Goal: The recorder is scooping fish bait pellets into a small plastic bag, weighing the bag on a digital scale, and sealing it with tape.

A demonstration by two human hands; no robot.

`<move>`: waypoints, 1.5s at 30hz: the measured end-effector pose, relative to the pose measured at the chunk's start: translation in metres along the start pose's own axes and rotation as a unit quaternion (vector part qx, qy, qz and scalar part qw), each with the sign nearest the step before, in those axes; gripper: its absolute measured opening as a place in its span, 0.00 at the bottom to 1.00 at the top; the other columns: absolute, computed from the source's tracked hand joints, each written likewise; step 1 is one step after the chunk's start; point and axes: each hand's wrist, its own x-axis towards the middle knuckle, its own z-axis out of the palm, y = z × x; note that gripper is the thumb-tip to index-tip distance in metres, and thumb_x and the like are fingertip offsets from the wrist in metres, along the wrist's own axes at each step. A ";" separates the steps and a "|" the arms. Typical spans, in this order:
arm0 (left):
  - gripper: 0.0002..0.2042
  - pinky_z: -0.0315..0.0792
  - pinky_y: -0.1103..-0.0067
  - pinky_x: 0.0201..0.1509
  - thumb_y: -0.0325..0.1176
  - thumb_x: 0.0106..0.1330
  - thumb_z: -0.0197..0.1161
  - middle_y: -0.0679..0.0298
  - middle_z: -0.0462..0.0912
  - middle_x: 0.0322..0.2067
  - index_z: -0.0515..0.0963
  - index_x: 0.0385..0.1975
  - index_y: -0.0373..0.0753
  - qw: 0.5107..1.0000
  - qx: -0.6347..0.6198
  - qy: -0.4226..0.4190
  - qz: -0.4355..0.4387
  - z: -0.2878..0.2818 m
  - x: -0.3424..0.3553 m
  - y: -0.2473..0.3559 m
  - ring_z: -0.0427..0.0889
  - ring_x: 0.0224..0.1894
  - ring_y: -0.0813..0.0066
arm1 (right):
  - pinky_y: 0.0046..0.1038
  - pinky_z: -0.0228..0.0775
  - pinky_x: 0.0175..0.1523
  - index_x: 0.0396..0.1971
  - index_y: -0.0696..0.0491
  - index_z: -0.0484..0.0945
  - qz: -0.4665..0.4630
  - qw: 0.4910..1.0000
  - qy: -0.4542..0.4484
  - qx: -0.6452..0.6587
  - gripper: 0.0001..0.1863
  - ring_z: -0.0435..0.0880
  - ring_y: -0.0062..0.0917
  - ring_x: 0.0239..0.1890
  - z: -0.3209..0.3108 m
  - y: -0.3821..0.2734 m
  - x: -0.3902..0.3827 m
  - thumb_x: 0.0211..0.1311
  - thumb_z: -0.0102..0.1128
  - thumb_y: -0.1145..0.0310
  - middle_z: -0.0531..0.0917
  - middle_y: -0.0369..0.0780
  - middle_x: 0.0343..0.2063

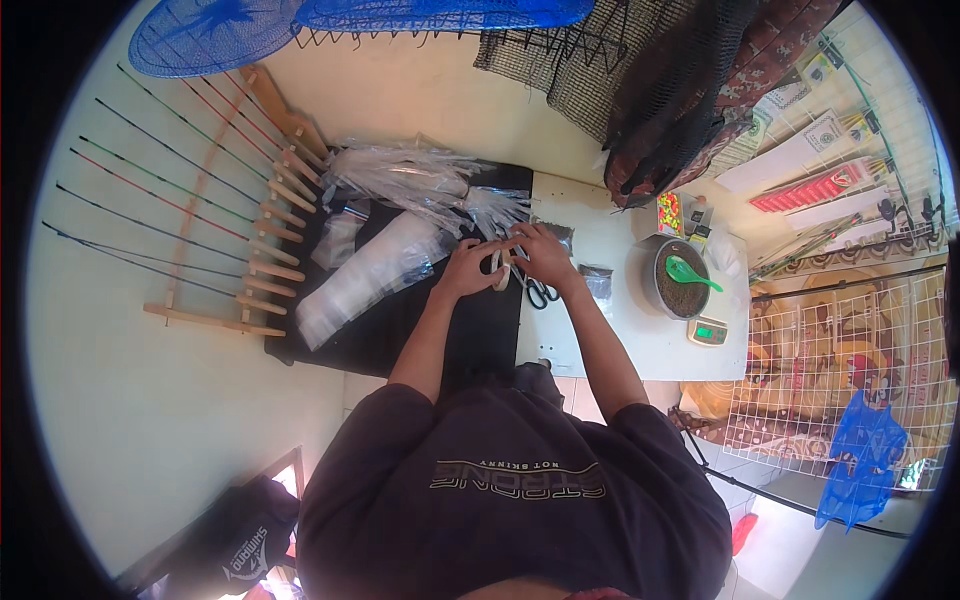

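Over the seam between the black and white parts of the table, both my hands meet around a pale ring that looks like a roll of tape (501, 271). My left hand (466, 270) is closed on the roll's left side. Curled fingers of my right hand (541, 257) come together at its upper right; whatever they pinch is too small to make out. Scissors (538, 296) with black handles lie just below my right hand. A small clear packet of dark pellets (597, 281) sits to the right, and another packet (556, 236) is partly hidden behind that hand.
Clear plastic bags (375, 275) cover the table's left, with bundled plastic strips (400, 170) behind. At the right stand a bowl (660, 290) of brown pellets, a green spoon (688, 271) and a digital scale (707, 332). A wooden rack (275, 250) of rods borders the left.
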 end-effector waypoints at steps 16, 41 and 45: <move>0.27 0.63 0.67 0.58 0.44 0.48 0.65 0.65 0.74 0.53 0.73 0.52 0.47 1.000 0.016 -0.013 0.016 0.000 -0.001 -0.005 0.67 0.54 0.55 | 0.34 0.65 0.53 0.25 0.47 0.81 0.020 0.999 -0.042 0.010 0.05 0.71 0.33 0.49 0.007 0.002 0.006 0.44 0.63 0.71 0.74 0.34 0.46; 0.29 0.62 0.63 0.58 0.46 0.48 0.64 0.66 0.75 0.51 0.72 0.53 0.48 1.000 0.025 -0.018 0.003 0.005 0.002 -0.004 0.65 0.56 0.58 | 0.37 0.62 0.57 0.27 0.54 0.75 0.032 0.996 -0.077 -0.009 0.08 0.64 0.39 0.55 0.008 -0.005 0.003 0.42 0.57 0.77 0.71 0.39 0.45; 0.27 0.62 0.62 0.58 0.46 0.49 0.64 0.64 0.77 0.49 0.73 0.52 0.50 0.999 0.019 -0.023 -0.019 0.002 0.002 0.001 0.67 0.55 0.56 | 0.37 0.62 0.57 0.25 0.54 0.74 0.036 0.999 -0.033 0.018 0.07 0.65 0.40 0.53 0.013 0.003 0.001 0.42 0.57 0.78 0.72 0.40 0.44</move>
